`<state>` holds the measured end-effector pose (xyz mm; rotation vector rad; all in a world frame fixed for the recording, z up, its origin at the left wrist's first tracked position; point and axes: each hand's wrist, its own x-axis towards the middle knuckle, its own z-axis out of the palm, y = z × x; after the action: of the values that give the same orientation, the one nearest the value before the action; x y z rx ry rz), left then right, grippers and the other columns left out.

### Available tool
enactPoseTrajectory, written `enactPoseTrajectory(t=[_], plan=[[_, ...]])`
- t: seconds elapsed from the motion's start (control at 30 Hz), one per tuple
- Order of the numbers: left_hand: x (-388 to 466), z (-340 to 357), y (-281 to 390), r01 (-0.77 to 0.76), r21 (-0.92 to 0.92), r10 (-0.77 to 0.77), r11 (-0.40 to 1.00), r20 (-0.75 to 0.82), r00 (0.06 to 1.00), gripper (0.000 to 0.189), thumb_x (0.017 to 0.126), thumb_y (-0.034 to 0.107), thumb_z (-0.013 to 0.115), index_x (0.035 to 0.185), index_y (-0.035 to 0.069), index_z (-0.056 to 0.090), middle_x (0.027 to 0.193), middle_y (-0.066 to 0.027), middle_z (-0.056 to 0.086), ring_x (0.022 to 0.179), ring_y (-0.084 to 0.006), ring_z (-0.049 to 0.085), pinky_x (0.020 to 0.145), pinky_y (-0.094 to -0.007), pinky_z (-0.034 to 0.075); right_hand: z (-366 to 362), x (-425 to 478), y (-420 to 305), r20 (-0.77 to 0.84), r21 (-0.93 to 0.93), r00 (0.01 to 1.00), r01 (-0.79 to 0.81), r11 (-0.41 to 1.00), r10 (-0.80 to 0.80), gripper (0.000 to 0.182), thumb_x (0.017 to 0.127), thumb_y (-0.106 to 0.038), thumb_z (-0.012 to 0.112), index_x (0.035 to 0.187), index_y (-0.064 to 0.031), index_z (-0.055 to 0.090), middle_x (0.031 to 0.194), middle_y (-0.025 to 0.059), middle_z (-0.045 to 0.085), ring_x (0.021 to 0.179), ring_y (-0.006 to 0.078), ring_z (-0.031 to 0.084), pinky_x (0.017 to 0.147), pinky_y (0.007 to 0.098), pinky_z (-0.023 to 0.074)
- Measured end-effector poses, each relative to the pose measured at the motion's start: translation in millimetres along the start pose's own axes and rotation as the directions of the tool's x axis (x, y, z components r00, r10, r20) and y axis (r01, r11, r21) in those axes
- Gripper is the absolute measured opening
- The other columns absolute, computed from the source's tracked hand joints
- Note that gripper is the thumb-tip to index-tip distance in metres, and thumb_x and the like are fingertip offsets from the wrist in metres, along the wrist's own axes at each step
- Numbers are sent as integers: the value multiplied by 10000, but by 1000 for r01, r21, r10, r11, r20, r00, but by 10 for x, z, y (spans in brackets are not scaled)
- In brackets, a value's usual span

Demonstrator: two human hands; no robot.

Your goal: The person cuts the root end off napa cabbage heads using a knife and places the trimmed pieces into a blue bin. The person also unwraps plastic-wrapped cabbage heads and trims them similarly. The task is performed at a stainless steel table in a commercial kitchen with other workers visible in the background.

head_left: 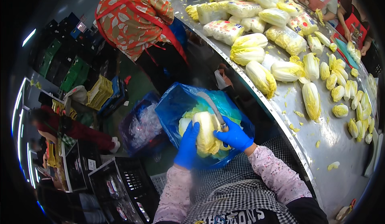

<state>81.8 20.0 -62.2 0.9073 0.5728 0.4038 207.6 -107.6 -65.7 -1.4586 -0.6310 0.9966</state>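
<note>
Both my hands wear blue gloves and hold a napa cabbage [205, 133] between them, above a bin lined with a blue plastic bag [171, 103]. Fingers of my left hand [187, 148] wrap the cabbage's left side. My right hand [236, 135] grips the wooden handle of a curved knife [212, 106], and its fingertips also touch the cabbage's right side. The blade points up and away, arching over the bag. Loose cabbage leaves [188, 115] lie in the bag below. Part of the cabbage's right side is hidden by a leaf and my fingers.
At right, a metal table [303, 145] bears whole cabbages [261, 76], plastic-wrapped ones [224, 31] and small trimmed ones [340, 111]. Left of my bin stands another bin holding clear plastic wrappings [146, 127]. A co-worker [135, 16] stands ahead; others work across the table. Black crates [120, 188] sit at lower left.
</note>
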Motion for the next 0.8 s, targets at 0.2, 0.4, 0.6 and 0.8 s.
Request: enactPoseTrajectory(t=[0.2,0.4,0.6,0.8], plan=[[17,-97,-82,-32,67,31,997,8,999,542,895,162,583,1369,41,349,1311,-113,444,1187,-232,460,989,-320,405,34,89,205,-9,-286,974,213,934,-224,717,776,-354,708,1342,-30,409,1120,172,604,858,266,636,744,328,523],[-64,-92,-53,18,-133,-22,991,-32,999,589,864,148,612,1377,40,342,1290,-125,472,1165,-250,492,966,-353,433,-231,99,17,-236,-532,966,-37,846,-106,796,763,-400,729,1362,-24,363,1102,200,619,963,263,631,836,343,496],[-57,-123,-132,-47,235,37,971,47,998,648,860,195,616,1405,40,302,1332,-134,426,1211,-254,446,1014,-367,379,-38,-36,-348,83,-108,997,3,994,6,741,776,-391,724,1340,-34,402,1132,146,601,1014,258,588,900,339,460],[-154,-19,47,-338,496,218,800,284,934,802,747,185,732,1411,65,300,1390,-144,351,1263,-282,386,1038,-377,354,-53,-32,-102,84,-151,990,127,980,-115,682,769,-316,700,1315,-14,424,956,129,641,764,195,611,722,309,500]])
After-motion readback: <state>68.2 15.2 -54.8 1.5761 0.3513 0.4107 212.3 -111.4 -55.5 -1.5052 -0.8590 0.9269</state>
